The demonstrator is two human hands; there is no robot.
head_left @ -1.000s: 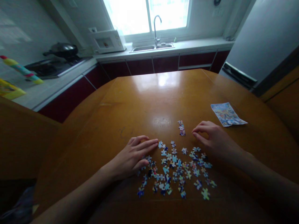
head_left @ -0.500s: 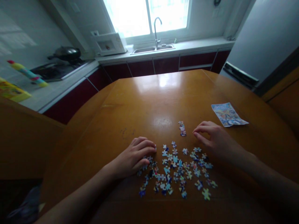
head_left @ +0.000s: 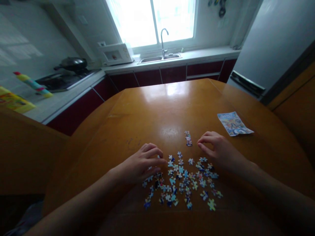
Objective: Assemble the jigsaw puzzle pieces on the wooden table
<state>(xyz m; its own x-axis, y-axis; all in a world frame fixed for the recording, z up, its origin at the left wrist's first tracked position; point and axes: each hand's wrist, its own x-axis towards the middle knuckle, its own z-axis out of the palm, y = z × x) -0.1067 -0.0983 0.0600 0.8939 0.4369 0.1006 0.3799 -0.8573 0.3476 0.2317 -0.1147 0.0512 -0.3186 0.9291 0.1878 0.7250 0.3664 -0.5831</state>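
Many loose jigsaw pieces point(head_left: 180, 169) lie scattered on the wooden table in front of me. My left hand point(head_left: 145, 162) hovers palm down over the left side of the pile, fingers apart, covering some pieces. A short joined strip of jigsaw pieces point(head_left: 188, 139) lies just beyond the pile. To the right of that strip is my right hand point(head_left: 216, 147), thumb and fingertips drawn together in a pinch. Whatever may be between those fingertips is too small to make out. A creased picture sheet point(head_left: 234, 124) rests beyond my right hand.
The wooden table point(head_left: 147, 111) has a curved edge on each side. Behind it runs a counter with a sink point(head_left: 159, 58), a white microwave point(head_left: 115, 54) and a stove with a pan point(head_left: 73, 64). A fridge point(head_left: 268, 42) stands at the right.
My view has tilted and shifted slightly. My left hand has lifted a little, its fingers spreading over the pieces. The right hand stays beside the strip, its fingertips closer together.
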